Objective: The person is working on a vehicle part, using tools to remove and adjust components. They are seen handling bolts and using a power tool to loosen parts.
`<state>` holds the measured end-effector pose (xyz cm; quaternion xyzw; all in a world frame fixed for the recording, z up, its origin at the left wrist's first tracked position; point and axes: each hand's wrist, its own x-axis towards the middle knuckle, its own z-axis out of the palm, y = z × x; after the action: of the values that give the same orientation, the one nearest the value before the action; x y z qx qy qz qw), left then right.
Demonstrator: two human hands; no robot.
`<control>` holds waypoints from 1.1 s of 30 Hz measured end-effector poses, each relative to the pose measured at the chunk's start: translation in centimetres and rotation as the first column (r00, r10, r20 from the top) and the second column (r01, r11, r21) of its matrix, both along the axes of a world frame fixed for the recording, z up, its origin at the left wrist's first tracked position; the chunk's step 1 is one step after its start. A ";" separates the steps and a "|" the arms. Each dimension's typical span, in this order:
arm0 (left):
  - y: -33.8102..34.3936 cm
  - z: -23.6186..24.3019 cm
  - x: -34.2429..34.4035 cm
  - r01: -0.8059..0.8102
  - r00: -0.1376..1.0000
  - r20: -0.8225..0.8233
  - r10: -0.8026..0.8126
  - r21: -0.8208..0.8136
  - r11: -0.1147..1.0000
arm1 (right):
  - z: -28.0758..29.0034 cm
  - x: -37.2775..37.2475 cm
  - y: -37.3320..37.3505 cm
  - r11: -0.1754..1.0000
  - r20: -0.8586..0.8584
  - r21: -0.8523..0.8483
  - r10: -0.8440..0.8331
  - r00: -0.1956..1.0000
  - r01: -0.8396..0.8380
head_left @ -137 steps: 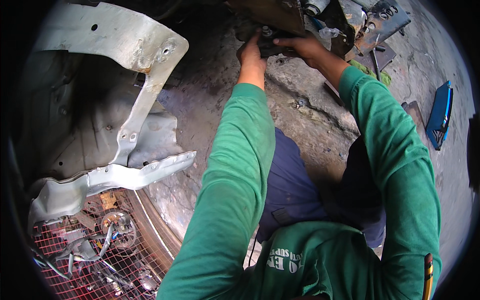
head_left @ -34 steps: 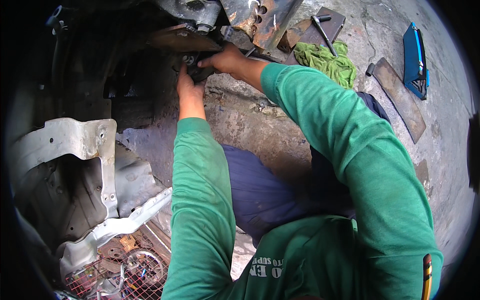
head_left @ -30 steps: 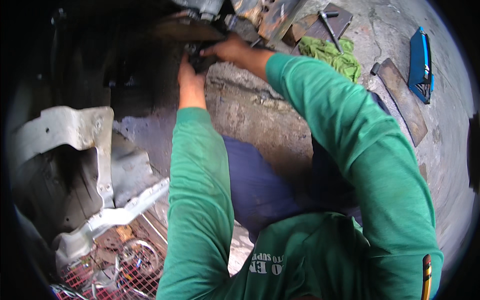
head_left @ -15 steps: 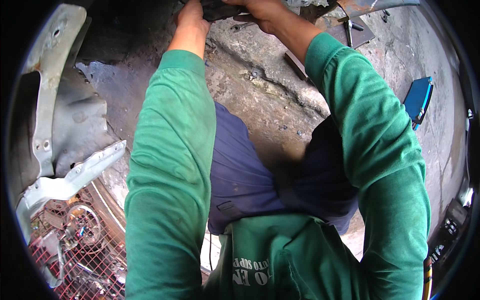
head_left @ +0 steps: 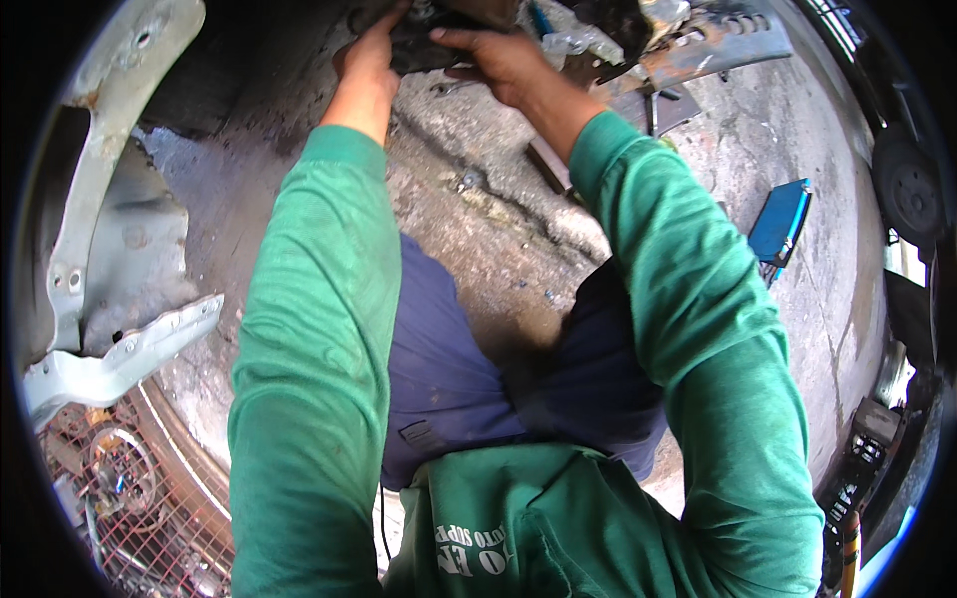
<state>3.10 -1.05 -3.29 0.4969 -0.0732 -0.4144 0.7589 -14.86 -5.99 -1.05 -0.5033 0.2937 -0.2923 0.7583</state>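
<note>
Both my hands are at the top of the view, on a dark, greasy-looking part point(head_left: 419, 52) whose kind I cannot make out. My left hand point(head_left: 367, 62) grips its left side, with the fingertips partly hidden. On the other side my right hand point(head_left: 506, 66) has its thumb over the part and its fingers curled beneath. Just below, a wrench point(head_left: 449, 88) lies on the stained concrete floor point(head_left: 498, 214).
At left stand a bent grey metal panel point(head_left: 150, 234) and a red mesh basket point(head_left: 159, 508) of metal parts. To the right lie a blue case point(head_left: 781, 221), a long rusty metal piece point(head_left: 718, 52), a dark flat box point(head_left: 678, 110) and a crumpled clear plastic bag point(head_left: 583, 42).
The view has shifted, so the hands and the dark part now show lower and more fully. My hands stay on the part.
</note>
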 end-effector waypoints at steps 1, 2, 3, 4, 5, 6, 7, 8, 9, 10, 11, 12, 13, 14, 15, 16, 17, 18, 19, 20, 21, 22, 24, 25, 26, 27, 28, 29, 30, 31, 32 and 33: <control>0.1 0.1 -0.7 -0.049 0.999 0.001 0.049 0.018 0.999 | -0.1 -0.1 -0.1 1.000 -0.003 0.006 0.010 1.000 -0.010; -0.1 0.6 -1.3 -0.093 0.996 0.007 0.093 0.032 0.995 | -0.1 -0.2 -0.3 1.000 0.006 -0.001 -0.009 1.000 0.009; 0.4 0.6 -1.0 -0.150 0.988 -0.047 0.146 -0.076 0.986 | 0.3 -0.1 0.1 1.000 0.004 0.010 -0.005 1.000 0.005; 0.3 0.8 -1.0 -0.154 0.988 -0.031 0.153 -0.028 0.988 | 0.7 -0.1 0.5 1.000 0.002 0.022 -0.001 1.000 0.001; -0.2 1.2 -2.3 -0.141 0.990 -0.026 0.141 0.018 0.990 | 0.5 -0.8 -0.1 1.000 -0.006 0.002 -0.025 1.000 0.025; -0.1 1.6 -3.3 -0.138 0.990 -0.017 0.139 0.069 0.988 | 0.5 -1.2 -0.3 0.999 -0.023 0.011 -0.037 0.999 0.037; -0.1 2.1 -4.2 -0.134 0.991 -0.005 0.135 0.104 0.986 | 0.5 -1.6 -0.4 0.999 -0.042 0.020 -0.049 0.998 0.050; -0.5 1.7 -3.8 -0.107 0.994 -0.010 0.108 0.076 0.991 | 0.9 -1.8 -0.3 0.998 -0.054 0.025 -0.056 0.997 0.057; -0.4 1.0 -2.3 -0.088 0.996 -0.007 0.089 0.040 0.995 | 1.2 -1.3 -0.2 0.999 -0.015 0.034 -0.034 0.999 0.034; 0.3 0.5 -0.4 -0.082 0.997 0.001 0.082 0.017 0.996 | 1.8 -0.4 0.7 0.999 -0.033 0.032 -0.011 0.999 0.012; 0.4 0.5 -0.4 -0.079 0.997 -0.012 0.079 0.044 0.996 | 1.7 -0.5 1.0 0.999 -0.039 0.037 -0.013 0.999 0.015; 0.3 0.4 -0.6 -0.074 0.997 -0.011 0.075 0.041 0.996 | 1.8 -0.6 1.0 0.999 -0.044 0.042 -0.015 0.999 0.017; 0.2 0.3 -0.9 -0.071 0.997 -0.009 0.072 0.038 0.997 | 2.1 -0.8 0.8 0.999 -0.048 0.037 -0.014 0.999 0.016; 0.3 0.3 -1.2 -0.068 0.998 -0.006 0.068 0.040 0.997 | 1.9 -0.9 0.7 0.999 -0.050 0.038 -0.012 0.999 0.014; 0.2 0.4 -1.5 -0.126 0.990 -0.078 0.122 -0.044 0.991 | 1.7 -1.1 0.6 0.999 -0.052 0.039 -0.010 0.999 0.012; -0.1 0.6 -1.7 -0.123 0.990 -0.076 0.119 -0.042 0.992 | 1.6 -1.2 0.3 0.999 -0.053 0.031 -0.016 0.998 0.017; 0.0 0.4 -1.8 -0.122 0.990 -0.074 0.120 -0.033 0.992 | 1.5 -1.2 0.3 0.999 -0.055 0.030 -0.018 0.998 0.020; 0.0 0.2 -1.8 -0.122 0.990 -0.074 0.120 -0.025 0.992 | 1.3 -1.2 0.2 0.999 -0.057 0.027 -0.021 0.998 0.023; -0.3 0.1 -1.7 -0.098 0.993 -0.074 0.095 -0.041 0.994 | 1.3 -1.2 -0.1 0.999 -0.050 0.025 -0.029 0.998 0.031; -0.3 -0.1 -0.9 -0.085 0.995 -0.065 0.082 -0.045 0.995 | 1.0 -0.7 -0.1 0.999 -0.035 0.035 -0.026 0.999 0.027; -0.1 -0.5 -0.3 -0.070 0.996 -0.060 0.068 -0.044 0.997 | 0.8 -0.5 0.1 0.998 -0.025 0.051 -0.024 0.999 0.025; -0.4 -0.8 0.0 -0.078 0.996 -0.051 0.076 -0.047 0.996 | 0.8 -0.5 -0.1 0.999 -0.037 0.035 -0.011 0.999 0.012; -0.7 -1.3 0.6 -0.099 0.995 -0.028 0.098 -0.044 0.994 | 0.6 -0.2 -0.1 1.000 -0.026 0.022 -0.009 1.000 0.009; -0.4 -1.4 1.0 -0.058 0.998 -0.029 0.058 -0.029 0.998 | 0.4 -0.1 0.0 1.000 -0.013 0.011 0.000 1.000 0.000; -0.7 -1.1 1.1 -0.012 0.999 -0.037 0.011 -0.025 1.000 | 0.4 -0.2 -0.2 1.000 -0.004 -0.012 0.003 1.000 -0.003; -0.6 -1.1 1.1 0.034 0.998 -0.044 -0.035 -0.022 0.999 | 0.3 -0.3 -0.3 1.000 -0.002 -0.016 -0.005 1.000 0.005; -0.1 -1.5 0.5 -0.014 1.000 -0.017 0.014 0.038 0.999 | -0.1 -0.5 0.2 1.000 -0.007 0.004 0.004 1.000 -0.004; -0.7 -1.2 0.1 -0.059 0.998 0.018 0.058 0.076 0.995 | 0.1 -0.6 -0.2 1.000 -0.006 0.002 0.010 1.000 -0.010; -1.0 -0.9 -0.1 -0.106 0.993 0.055 0.101 0.112 0.988 | 0.2 -0.6 -0.5 1.000 -0.003 0.001 0.015 1.000 -0.015; -0.5 -0.7 -0.1 -0.102 0.995 0.001 0.102 0.117 0.988 | 0.2 -0.2 -0.2 1.000 -0.031 0.025 0.007 1.000 -0.006; -0.4 -0.5 0.0 -0.093 0.996 0.010 0.093 0.096 0.991 | 0.4 -0.1 0.2 1.000 -0.025 0.015 -0.016 1.000 0.016; -0.3 -0.3 -0.7 -0.072 0.997 0.010 0.072 0.068 0.995 | 0.5 -0.5 0.1 0.999 -0.023 0.014 -0.031 0.999 0.031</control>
<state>2.35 -1.33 -3.56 0.5263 -0.0442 -0.3871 0.7558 -15.33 -5.92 -0.55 -0.4963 0.3122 -0.2962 0.7540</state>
